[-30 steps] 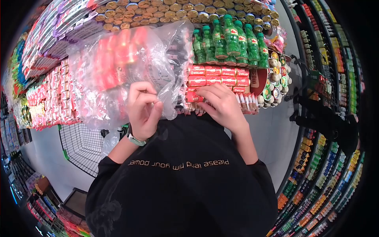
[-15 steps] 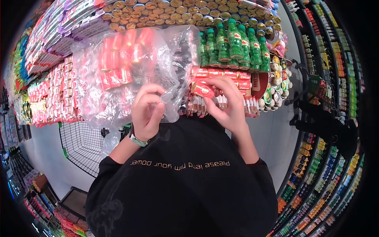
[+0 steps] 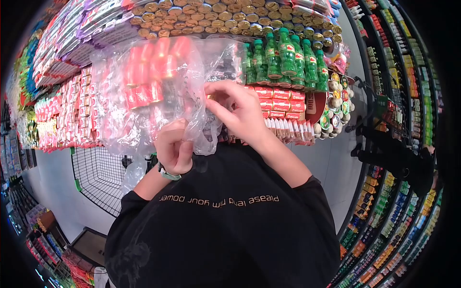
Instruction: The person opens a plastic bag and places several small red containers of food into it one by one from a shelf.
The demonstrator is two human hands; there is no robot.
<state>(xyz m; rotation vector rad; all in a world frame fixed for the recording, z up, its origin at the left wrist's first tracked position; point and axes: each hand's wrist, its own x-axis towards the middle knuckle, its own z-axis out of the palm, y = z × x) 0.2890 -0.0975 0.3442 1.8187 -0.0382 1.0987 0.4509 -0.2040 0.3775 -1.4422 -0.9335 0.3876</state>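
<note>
My left hand (image 3: 174,146) is closed on the edge of a clear plastic bag (image 3: 113,115), fingers curled into the film. Several red cans (image 3: 144,94) with gold rims show through the bag. At the bag's right side, my right hand (image 3: 240,111) has its thumb and fingers bent together against the film. A bit of gold shows at those fingertips; the rest of the red can there is hidden by the hand and bag. More small red cans (image 3: 281,93) lie in rows to the right of this hand.
Green bottles (image 3: 288,53) stand behind the red rows, with gold-topped cans (image 3: 211,17) farther back. A wire shopping cart (image 3: 98,170) is at lower left. A person in dark clothes (image 3: 401,153) is in the right aisle, beside stocked shelves (image 3: 384,197).
My right hand has moved left from the red rows to the bag, carrying a red can that is now mostly hidden. My left hand has closed and lowered slightly, gripping the bag's edge.
</note>
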